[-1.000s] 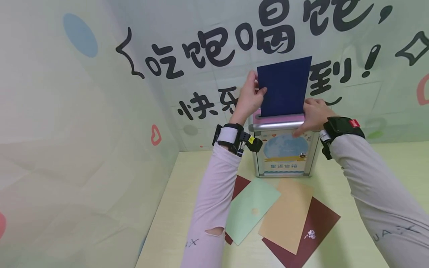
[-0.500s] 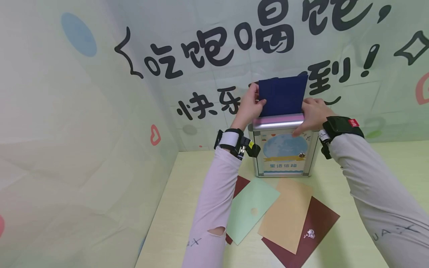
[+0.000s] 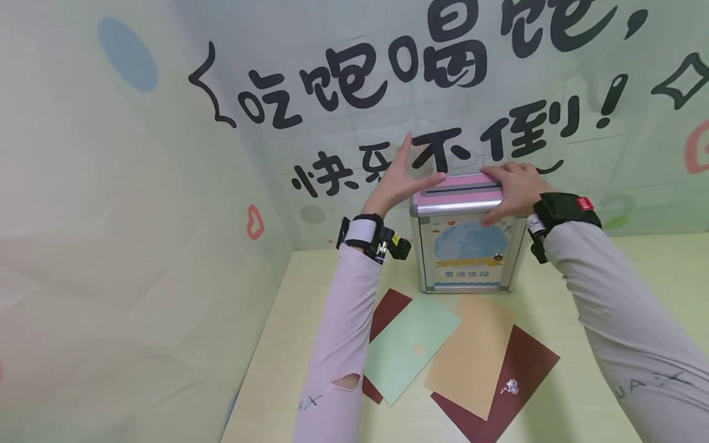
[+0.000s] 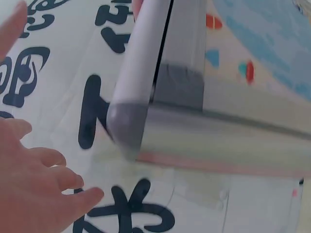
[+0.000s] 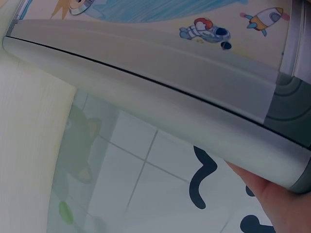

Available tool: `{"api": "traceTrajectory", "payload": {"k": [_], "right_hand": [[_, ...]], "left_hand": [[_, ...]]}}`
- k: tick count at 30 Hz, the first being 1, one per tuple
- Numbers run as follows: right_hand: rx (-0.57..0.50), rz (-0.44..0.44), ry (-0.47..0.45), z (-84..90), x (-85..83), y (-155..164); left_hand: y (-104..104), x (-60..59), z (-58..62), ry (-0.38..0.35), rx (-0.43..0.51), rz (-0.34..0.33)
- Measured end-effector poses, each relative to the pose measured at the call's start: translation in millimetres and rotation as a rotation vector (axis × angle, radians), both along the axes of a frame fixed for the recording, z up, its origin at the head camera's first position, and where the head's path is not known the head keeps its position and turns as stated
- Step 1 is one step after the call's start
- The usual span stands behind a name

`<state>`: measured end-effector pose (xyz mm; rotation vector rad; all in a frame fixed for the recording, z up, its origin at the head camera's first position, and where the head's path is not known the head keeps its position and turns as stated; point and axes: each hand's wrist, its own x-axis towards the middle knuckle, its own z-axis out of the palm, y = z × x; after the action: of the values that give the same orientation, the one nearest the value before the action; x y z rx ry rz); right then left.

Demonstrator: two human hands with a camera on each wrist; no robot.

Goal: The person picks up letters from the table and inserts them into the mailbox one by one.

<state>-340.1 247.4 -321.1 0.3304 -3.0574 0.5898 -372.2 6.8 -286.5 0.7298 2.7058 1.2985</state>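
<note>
A silver-framed letter box [image 3: 421,252] with a pink top and a picture front stands against the back wall. A long slot [image 3: 471,187] runs along its top. My left hand [image 3: 396,184] is at the box's upper left corner, thumb and fingers spread and holding nothing. In the left wrist view that hand [image 4: 34,189] shows beside the box's metal corner [image 4: 129,126]. My right hand [image 3: 520,187] grips the box's upper right end, thumb on the front and fingers over the top. No part of the blue card shows now.
In front of the box lie a mint green card [image 3: 415,344], a tan card [image 3: 471,357] and a dark red card [image 3: 523,381] with a silver mark. Another dark red piece [image 3: 390,311] shows under the green one. A lettered wall [image 3: 343,74] rises behind the table [image 3: 293,320].
The dark blue card has gone down through the slot, out of sight. My left hand has let go of it and spread its fingers. The right hand has stayed on the box.
</note>
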Motion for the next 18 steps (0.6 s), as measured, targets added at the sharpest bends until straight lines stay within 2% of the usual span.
{"api": "traceTrajectory", "payload": {"k": [2,5,11,15,18], "right_hand": [[0.001,-0.001,0.005,-0.9,-1.1,0.5],[0.004,0.004,0.010,-0.7,-0.8,1.1],[0.009,0.012,0.016,1.0,3.3,-0.8],[0.009,0.019,0.015,1.7,3.9,-3.4],[-0.011,0.014,0.018,3.1,4.6,-2.3]], "left_hand": [[-6.5,0.0,0.2,-0.022,-0.002,0.001],[-9.1,0.2,-5.9,-0.044,-0.058,-0.009],[3.7,0.3,-34.2,-0.044,-0.185,-0.052],[8.9,1.3,-48.2,-0.030,-0.176,-0.021],[11.3,0.7,-50.6,0.009,-0.141,-0.001]]}}
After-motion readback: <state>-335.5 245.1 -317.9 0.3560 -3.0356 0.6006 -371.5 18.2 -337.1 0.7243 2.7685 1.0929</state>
